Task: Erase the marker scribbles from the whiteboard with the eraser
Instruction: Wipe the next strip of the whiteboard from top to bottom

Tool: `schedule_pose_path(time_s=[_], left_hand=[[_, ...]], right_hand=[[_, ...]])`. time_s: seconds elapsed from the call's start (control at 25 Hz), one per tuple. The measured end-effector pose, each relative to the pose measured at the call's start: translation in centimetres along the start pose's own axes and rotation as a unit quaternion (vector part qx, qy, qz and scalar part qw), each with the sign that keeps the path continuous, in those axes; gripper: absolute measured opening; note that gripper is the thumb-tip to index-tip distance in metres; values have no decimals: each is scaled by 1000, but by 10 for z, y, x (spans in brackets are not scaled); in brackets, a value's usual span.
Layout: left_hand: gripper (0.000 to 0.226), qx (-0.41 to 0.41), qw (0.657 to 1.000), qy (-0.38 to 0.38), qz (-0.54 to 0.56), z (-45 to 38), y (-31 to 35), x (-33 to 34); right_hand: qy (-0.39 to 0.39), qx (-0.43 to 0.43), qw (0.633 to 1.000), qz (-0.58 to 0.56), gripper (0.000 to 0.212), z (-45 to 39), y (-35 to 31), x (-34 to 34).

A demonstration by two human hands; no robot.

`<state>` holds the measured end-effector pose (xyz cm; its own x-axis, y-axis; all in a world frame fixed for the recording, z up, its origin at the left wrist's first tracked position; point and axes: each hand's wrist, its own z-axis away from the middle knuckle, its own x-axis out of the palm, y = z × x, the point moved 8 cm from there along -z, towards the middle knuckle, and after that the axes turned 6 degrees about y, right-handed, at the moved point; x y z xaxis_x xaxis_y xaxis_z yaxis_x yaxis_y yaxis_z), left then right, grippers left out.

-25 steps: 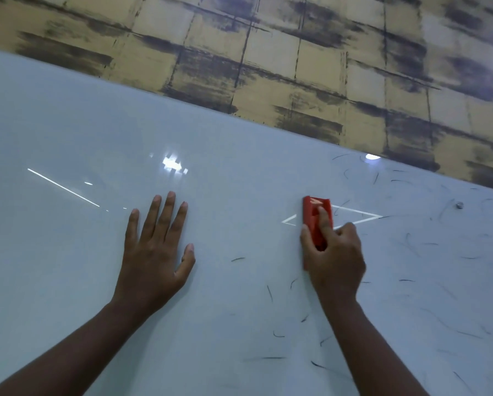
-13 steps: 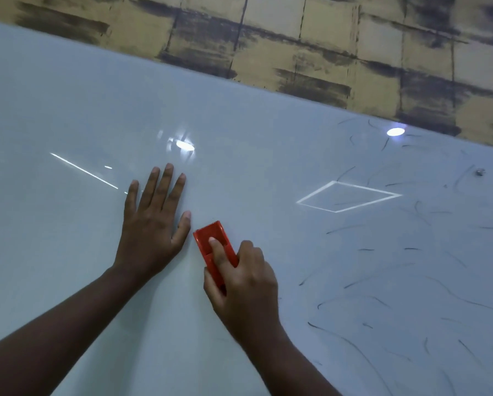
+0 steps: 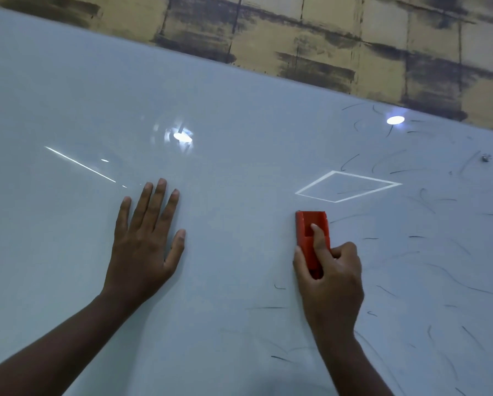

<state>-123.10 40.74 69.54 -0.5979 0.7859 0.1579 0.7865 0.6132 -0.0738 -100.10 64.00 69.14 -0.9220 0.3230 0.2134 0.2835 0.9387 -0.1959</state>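
Note:
A large glossy whiteboard fills most of the head view. Thin dark marker scribbles are scattered over its right half and lower middle; the left half looks clean. My right hand grips a red eraser and presses it flat on the board, index finger along its top. My left hand lies flat on the board to the left, fingers spread, holding nothing.
The board's top edge runs down to the right against a yellow-and-dark tiled wall. Ceiling lights reflect as bright spots and a diamond outline on the board. A small screw sits at the far right.
My right hand swept the eraser left until it was next to my left hand, then back to the right below the diamond reflection. My left hand stayed flat in place.

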Motion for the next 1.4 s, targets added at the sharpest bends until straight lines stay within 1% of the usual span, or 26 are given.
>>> schedule_pose_path(time_s=[0.04,0.08,0.12,0.2,0.32,0.4,0.44,0.48,0.56,0.64,0.68,0.8,0.92,1.0,1.08,1.24,1.32,1.4], left_hand=[[68,-1,1000,0,-2,3,1,0],[69,-2,1000,-1,-4,5,2,0],[69,-3,1000,-4,-6,8,3,-1],[70,-5,1000,-15,-6,11,4,0],[71,-7,999,-31,-3,18,4,0],[71,0,999,-35,1,25,4,-1],[70,4,999,-35,3,28,4,-2],[69,8,999,-35,7,31,4,-3],[69,8,999,-33,13,37,4,-6],[68,2,999,-36,15,46,6,-8],[68,0,999,-38,14,51,7,-9],[68,-11,999,-42,8,66,10,-11],[69,-13,999,-52,0,74,13,-10],[69,-13,998,-59,-5,75,14,-9],[70,-13,998,-64,-4,75,14,-8],[71,-13,997,-70,-2,77,13,-7],[71,-16,997,-72,-1,78,13,-8],[70,-16,997,-70,5,78,12,-9]], right_hand=[[-6,13,1000,-15,59,11,-8,3],[-14,7,1000,-27,58,23,-20,6],[-29,-19,999,-32,55,38,-35,9],[-72,-97,992,-35,53,74,-66,13],[-145,-207,967,-33,54,126,-96,11],[-165,-232,958,-18,53,126,-94,5],[-162,-219,962,-6,53,115,-84,3],[-155,-184,971,6,52,101,-68,-2],[-122,-73,990,25,50,72,-23,-15],[-105,46,993,22,55,63,18,-30],[-100,85,991,14,58,67,31,-36],[-89,137,986,-19,64,93,40,-46],[-104,151,982,-35,68,121,27,-41],[-122,128,983,-42,58,137,4,-31],[-159,75,984,-24,50,156,-26,-19],[-215,-57,975,29,51,203,-78,-10],[-246,-129,960,47,54,228,-95,-10],[-252,-153,955,38,57,230,-95,-11]])
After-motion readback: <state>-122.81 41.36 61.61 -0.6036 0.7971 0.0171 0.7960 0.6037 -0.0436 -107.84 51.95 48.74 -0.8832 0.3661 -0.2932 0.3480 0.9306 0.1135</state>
